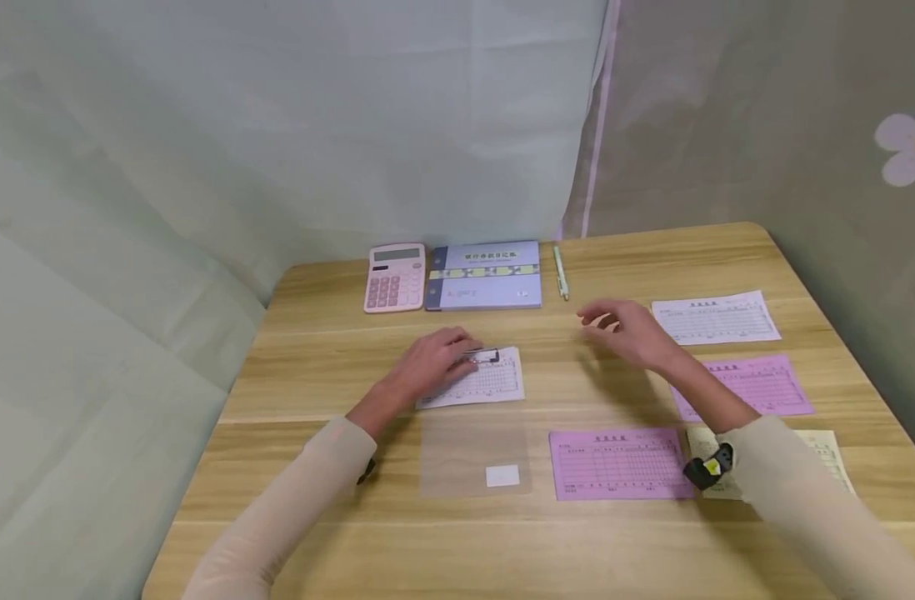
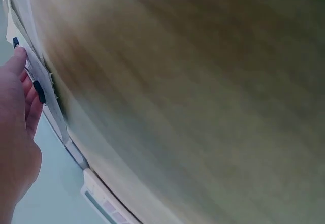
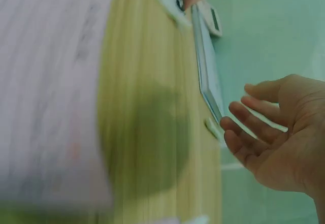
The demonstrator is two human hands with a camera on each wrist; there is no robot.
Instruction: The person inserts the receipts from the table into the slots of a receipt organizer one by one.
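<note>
A transparent clipboard lies on the table with a white printed slip at its top. My left hand pinches the metal clip there. In the left wrist view the thumb lies on the clip, near one of its black ends, with the other fingers behind it. My right hand is raised above the table with nothing in it, fingers loosely bent. The right wrist view shows this hand from the palm side. Nearest to it are a pale green pen and a white slip.
At the back stand a pink calculator and a blue account book. On the right lie two pink slips, one near and one farther, plus a yellowish slip partly under the right forearm. Curtains hang behind.
</note>
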